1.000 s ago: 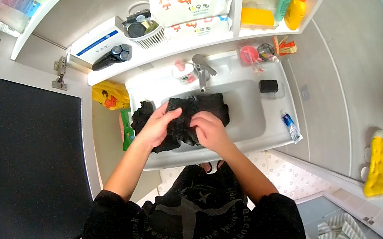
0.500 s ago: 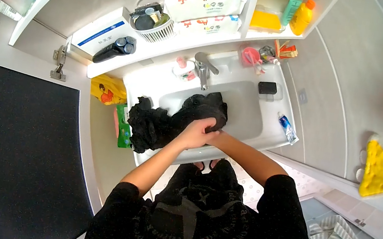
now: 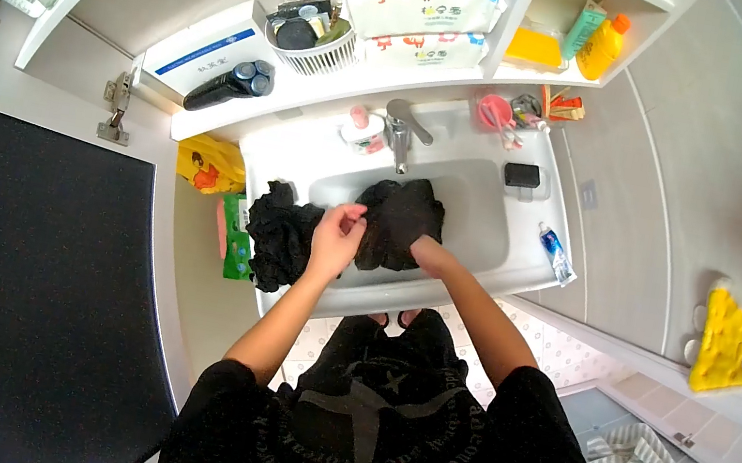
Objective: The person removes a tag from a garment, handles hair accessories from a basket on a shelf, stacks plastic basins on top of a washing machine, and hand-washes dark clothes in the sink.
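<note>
Best to gather the black cloth [image 3: 405,213] low inside the basin [image 3: 482,213], left hand [image 3: 336,240] curled at its edge, right hand [image 3: 431,256] supporting the other side (its fingers seem sunk in dark folds, and whether either hand pinches fabric I can't tell).

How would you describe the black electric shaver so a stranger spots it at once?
Find the white washbasin, then the white shelf above it. Toward the shelf's left end, in front of a white box with a blue stripe, lies the elongated black shaver. Its round heads set it apart from the box and the white slatted basket.
</note>
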Motion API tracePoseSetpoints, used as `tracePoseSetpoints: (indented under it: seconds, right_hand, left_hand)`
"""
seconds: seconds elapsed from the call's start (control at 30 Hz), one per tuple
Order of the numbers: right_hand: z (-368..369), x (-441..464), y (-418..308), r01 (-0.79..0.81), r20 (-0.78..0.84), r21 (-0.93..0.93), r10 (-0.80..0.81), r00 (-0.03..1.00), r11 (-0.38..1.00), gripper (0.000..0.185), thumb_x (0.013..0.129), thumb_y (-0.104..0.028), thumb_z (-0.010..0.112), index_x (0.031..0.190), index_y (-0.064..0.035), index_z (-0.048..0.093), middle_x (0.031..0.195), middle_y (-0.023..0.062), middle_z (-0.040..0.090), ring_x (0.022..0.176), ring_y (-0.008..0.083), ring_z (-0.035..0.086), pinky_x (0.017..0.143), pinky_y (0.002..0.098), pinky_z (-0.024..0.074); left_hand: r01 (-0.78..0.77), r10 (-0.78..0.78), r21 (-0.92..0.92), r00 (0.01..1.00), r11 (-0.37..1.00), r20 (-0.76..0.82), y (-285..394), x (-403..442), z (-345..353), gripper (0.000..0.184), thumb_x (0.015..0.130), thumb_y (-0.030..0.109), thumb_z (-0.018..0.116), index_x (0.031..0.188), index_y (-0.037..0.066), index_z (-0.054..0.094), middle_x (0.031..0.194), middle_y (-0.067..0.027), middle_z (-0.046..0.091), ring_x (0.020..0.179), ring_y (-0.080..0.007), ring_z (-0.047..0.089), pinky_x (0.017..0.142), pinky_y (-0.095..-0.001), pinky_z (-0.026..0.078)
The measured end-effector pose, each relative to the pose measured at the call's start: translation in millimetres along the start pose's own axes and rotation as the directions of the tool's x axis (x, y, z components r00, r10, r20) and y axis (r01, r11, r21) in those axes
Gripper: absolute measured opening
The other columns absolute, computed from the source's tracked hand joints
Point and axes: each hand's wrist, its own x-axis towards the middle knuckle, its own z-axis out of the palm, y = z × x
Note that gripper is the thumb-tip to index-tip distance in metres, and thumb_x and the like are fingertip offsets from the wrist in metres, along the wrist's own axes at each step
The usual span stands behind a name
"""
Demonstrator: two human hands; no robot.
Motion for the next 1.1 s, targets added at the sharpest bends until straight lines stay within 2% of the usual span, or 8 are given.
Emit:
tracePoseSetpoints:
  seconds: [0.1, 0.17, 0.33, 0.57, 0.73, 0.8, 0.97, 1.1]
  right_hand:
    - [3, 3, 3, 0.16, -0.116, 0.556, -0.114, 0.987, 0.815, 0.046, 0.107, -0.037, 0.044, 0.136, -0.005, 0.059, 0.132, 0.0076, 0.064, 0.119, 0.021, 0.061, 0.099, 0.0367, 0.0494]
    - [13, -11, -9, 0.202, -0.083, 0.674, -0.2, 0.976, 0.711, 0.042, 0.106, -0.035, 0.048, 0.135, -0.0068, 0.06, 0.13, 0.0048, 0.064, 0.116, 0.0189, 0.061, 0.096, 0.0354, 0.0512]
    - [39, -9, -16, 0.276, -0.311, 0.582, -0.104, 0.945, 0.765, 0.037, 0.104, -0.024, 0.05, 0.136, -0.0069, 0.058, 0.13, 0.0048, 0.064, 0.112, 0.0211, 0.063, 0.097, 0.0367, 0.0512]
    - [23, -4, 21, 0.401, -0.479, 0.731, -0.003, 0.878, 0.552, 0.032, 0.093, -0.013, 0.055, 0.122, -0.0042, 0.064, 0.117, 0.0136, 0.066, 0.105, 0.0314, 0.063, 0.09, 0.0419, 0.0517]
    - [-20, 40, 112, 0.543, -0.329, -0.249, -0.597, 0.731, 0.802, 0.03, 0.091, -0.012, 0.056, 0.117, 0.0002, 0.065, 0.11, 0.0178, 0.066, 0.099, 0.033, 0.062, 0.087, 0.0417, 0.0505]
    - [-11, 15, 82, 0.368, -0.342, -0.097, -0.379, 0.86, 0.925, 0.029, 0.094, -0.014, 0.054, 0.116, 0.0019, 0.066, 0.108, 0.0159, 0.067, 0.099, 0.0293, 0.062, 0.087, 0.04, 0.0496]
    - [3, -18, 30, 0.165, -0.34, 0.09, -0.126, 0.932, 0.982, 0.033, 0.099, -0.018, 0.048, 0.115, 0.0044, 0.066, 0.106, 0.0148, 0.067, 0.098, 0.0236, 0.059, 0.088, 0.0379, 0.0475]
    - [5, -26, 19, 0.134, -0.339, 0.057, -0.107, 0.935, 0.989, 0.035, 0.098, -0.018, 0.045, 0.113, 0.0053, 0.066, 0.108, 0.0202, 0.067, 0.098, 0.0266, 0.061, 0.088, 0.0389, 0.0476]
  left_hand:
    - [0.067, -0.06, -0.038, 0.984, 0.997, 0.168, -18, -24, 15, 0.047, 0.087, 0.014, 0.076, 0.129, 0.0, 0.059, 0.113, -0.0107, 0.065, 0.095, -0.0161, 0.064, 0.084, -0.0282, 0.054]
    - [0.002, -0.027, 0.11, 0.974, 0.994, 0.226, -48, -31, 34, 0.09, 0.08, 0.03, 0.084, 0.148, -0.007, 0.038, 0.142, -0.0247, 0.048, 0.13, -0.0359, 0.052, 0.109, -0.0386, 0.044]
    - [0.022, -0.043, 0.232, 0.995, 0.973, 0.087, -25, -25, 47, 0.09, 0.074, 0.026, 0.082, 0.149, -0.003, 0.04, 0.149, -0.026, 0.041, 0.138, -0.042, 0.041, 0.114, -0.043, 0.039]
    - [-0.019, -0.086, 0.288, 0.934, 0.957, 0.347, -62, 1, 40, 0.069, 0.083, 0.02, 0.067, 0.148, 0.006, 0.048, 0.154, -0.0212, 0.039, 0.141, -0.0354, 0.038, 0.116, -0.0377, 0.034]
    - [0.226, -0.325, 0.239, 0.758, 0.944, 0.566, -59, 20, 34, 0.061, 0.087, 0.017, 0.063, 0.145, 0.006, 0.052, 0.145, -0.0217, 0.051, 0.133, -0.0338, 0.048, 0.109, -0.039, 0.042]
    - [0.38, -0.448, 0.26, 0.584, 0.888, 0.676, -37, 23, 31, 0.06, 0.088, 0.018, 0.065, 0.144, 0.002, 0.05, 0.136, -0.0193, 0.058, 0.124, -0.0326, 0.057, 0.103, -0.0391, 0.046]
    - [-0.162, 0.094, 0.386, 0.978, 0.908, 0.188, -76, 18, 56, 0.058, 0.084, 0.008, 0.07, 0.139, 0.001, 0.053, 0.131, -0.0151, 0.063, 0.115, -0.0232, 0.061, 0.098, -0.0329, 0.048]
    - [0.052, 0.044, -0.184, 0.876, 0.982, 0.481, -59, 19, 50, 0.05, 0.087, -0.005, 0.062, 0.135, 0.001, 0.054, 0.125, -0.0104, 0.064, 0.1, -0.0223, 0.064, 0.087, -0.0321, 0.052]
